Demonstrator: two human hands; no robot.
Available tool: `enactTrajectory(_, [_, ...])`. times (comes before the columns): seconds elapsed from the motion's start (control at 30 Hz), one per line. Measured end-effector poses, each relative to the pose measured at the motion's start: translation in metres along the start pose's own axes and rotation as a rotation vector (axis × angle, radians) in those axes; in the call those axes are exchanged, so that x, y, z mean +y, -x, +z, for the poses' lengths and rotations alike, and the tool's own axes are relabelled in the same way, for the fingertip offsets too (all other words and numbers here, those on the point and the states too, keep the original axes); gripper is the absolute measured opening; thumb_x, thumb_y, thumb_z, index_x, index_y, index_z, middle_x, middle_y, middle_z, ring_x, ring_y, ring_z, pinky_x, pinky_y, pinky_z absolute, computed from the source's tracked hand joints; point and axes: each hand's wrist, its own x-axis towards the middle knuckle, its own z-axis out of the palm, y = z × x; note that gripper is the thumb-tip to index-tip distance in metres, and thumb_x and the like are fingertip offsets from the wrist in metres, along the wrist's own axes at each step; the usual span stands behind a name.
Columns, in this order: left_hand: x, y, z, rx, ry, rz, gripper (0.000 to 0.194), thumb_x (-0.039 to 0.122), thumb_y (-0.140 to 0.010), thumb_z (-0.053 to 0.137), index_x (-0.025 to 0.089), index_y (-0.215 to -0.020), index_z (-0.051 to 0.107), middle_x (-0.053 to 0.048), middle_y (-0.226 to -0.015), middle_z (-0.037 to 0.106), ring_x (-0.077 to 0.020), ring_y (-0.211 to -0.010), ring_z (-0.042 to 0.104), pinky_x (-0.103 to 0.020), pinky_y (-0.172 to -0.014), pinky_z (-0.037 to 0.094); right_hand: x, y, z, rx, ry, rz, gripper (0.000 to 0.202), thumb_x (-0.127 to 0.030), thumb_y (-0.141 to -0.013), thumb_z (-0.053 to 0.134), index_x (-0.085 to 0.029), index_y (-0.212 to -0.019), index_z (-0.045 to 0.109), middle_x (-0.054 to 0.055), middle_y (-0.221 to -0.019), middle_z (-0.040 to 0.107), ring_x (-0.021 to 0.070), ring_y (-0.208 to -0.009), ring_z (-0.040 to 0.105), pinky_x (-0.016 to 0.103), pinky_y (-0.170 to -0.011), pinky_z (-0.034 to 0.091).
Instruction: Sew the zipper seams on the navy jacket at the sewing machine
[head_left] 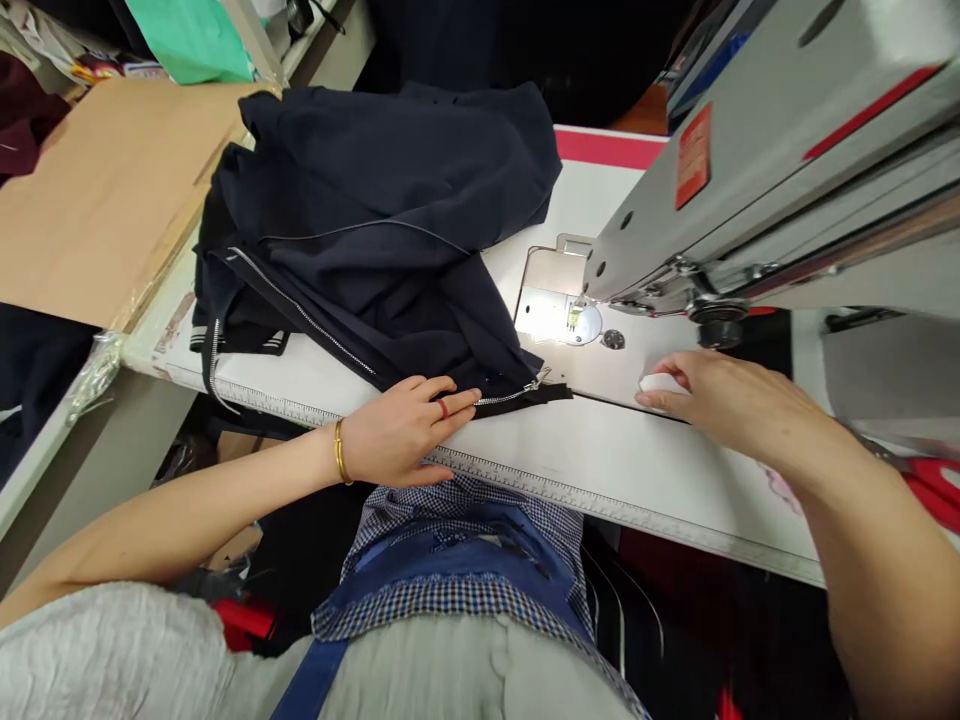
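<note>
A dark navy garment (360, 160) lies in folds on the white sewing table. Along its front edge runs a metal zipper (300, 313), whose slider (538, 379) sits near the right end. My left hand (405, 430) rests flat on that edge, fingers stretched out over the zipper, a red ring and gold bracelet on it. To the right of the cloth, my right hand (735, 400) pinches a small white piece (663, 384) between thumb and fingers, low over the table. Whether this piece is chalk or paper is unclear.
A sewing machine (750, 190) reaches in from the right, its needle plate (551, 315) beside the garment. A printed ruler (540, 488) follows the table's front edge. Red-handled scissors (934, 490) lie at the far right. Brown board (120, 190) covers the left surface.
</note>
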Motion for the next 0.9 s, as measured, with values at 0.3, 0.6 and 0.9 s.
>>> enactTrajectory(0.3, [0.004, -0.007, 0.002, 0.003, -0.001, -0.107, 0.060, 0.053, -0.077, 0.049, 0.017, -0.125, 0.040, -0.011, -0.138, 0.030, -0.0296, -0.111, 0.036, -0.039, -0.077, 0.033, -0.119, 0.076, 0.034, 0.146, -0.417, -0.074, 0.022, -0.041, -0.084, 0.046, -0.020, -0.078, 0.052, -0.004, -0.055, 0.054, 0.0091, -0.044, 0.048, 0.020, -0.046, 0.037])
enactTrajectory(0.6, [-0.001, -0.006, 0.003, 0.010, 0.047, -0.115, 0.059, 0.052, -0.076, 0.051, 0.020, -0.124, 0.040, -0.010, -0.139, 0.029, -0.0295, -0.110, 0.036, -0.039, -0.077, 0.031, -0.143, 0.073, 0.061, 0.233, -0.356, -0.167, 0.032, -0.023, -0.086, 0.042, -0.016, -0.117, 0.042, 0.000, -0.065, 0.059, 0.0121, -0.050, 0.055, 0.022, -0.050, 0.043])
enactTrajectory(0.9, [-0.002, -0.005, 0.006, 0.037, 0.037, -0.110, 0.054, 0.050, -0.077, 0.051, 0.021, -0.123, 0.041, -0.012, -0.137, 0.031, -0.0289, -0.111, 0.037, -0.038, -0.077, 0.032, -0.142, 0.078, 0.069, 0.318, -0.330, -0.183, 0.026, -0.019, -0.082, 0.046, -0.015, -0.107, 0.042, 0.005, -0.082, 0.063, 0.0101, -0.049, 0.055, 0.021, -0.049, 0.044])
